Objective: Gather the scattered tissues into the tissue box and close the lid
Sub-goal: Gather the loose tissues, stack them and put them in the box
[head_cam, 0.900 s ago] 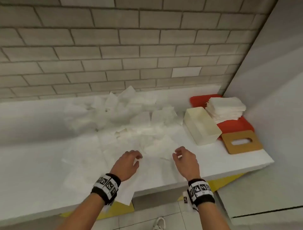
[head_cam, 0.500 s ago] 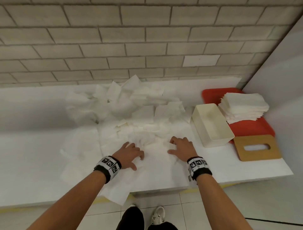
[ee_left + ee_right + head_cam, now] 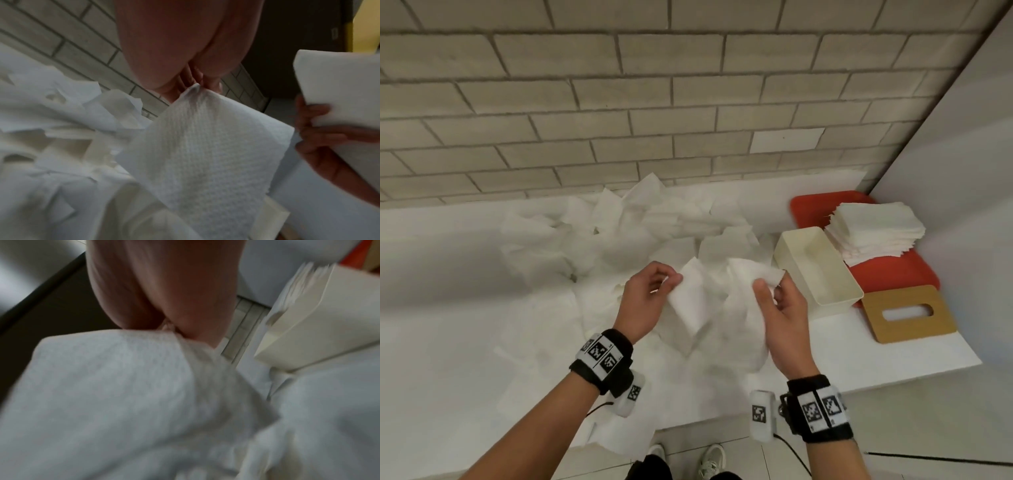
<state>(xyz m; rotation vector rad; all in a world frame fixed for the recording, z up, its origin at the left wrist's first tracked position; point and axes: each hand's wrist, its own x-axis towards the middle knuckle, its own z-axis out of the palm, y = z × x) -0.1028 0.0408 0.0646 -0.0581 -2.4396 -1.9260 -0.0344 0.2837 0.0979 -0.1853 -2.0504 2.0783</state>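
- Brick wall [image 3: 619, 85] of pale grey blocks fills the upper part of the head view, meeting a plain white panel [image 3: 962, 164] at the right.
- White counter [image 3: 448, 308] runs below the wall, its front edge over a tiled floor where two shoes [image 3: 709, 459] show.
- Scattered tissues [image 3: 619, 233] lie in a loose heap across the middle and back of the counter, some leaning up against the wall, others flat toward the front edge.
- Red tray [image 3: 815, 205] sits in the far right corner, carrying a squared stack of tissues [image 3: 873, 229].
- Tissue box [image 3: 822, 270], cream and open-topped, stands just left of the tray; its inside looks bare.
- Wooden lid [image 3: 907, 315] with an oval slot lies flat on the counter, just beside the box's near end and off the box.
- Left hand [image 3: 643, 298] is raised above the heap, thumb and fingertips [image 3: 207, 81] pinching the corner of a tissue [image 3: 690, 301] that hangs down in a diamond shape.
- Right hand [image 3: 784, 318] is raised near the box, thumb and curled fingers [image 3: 312, 110] pinching the top of a second tissue [image 3: 750, 274], which drapes down in front of the palm.
- Both wrists wear black bands [image 3: 602, 359] with square printed markers.
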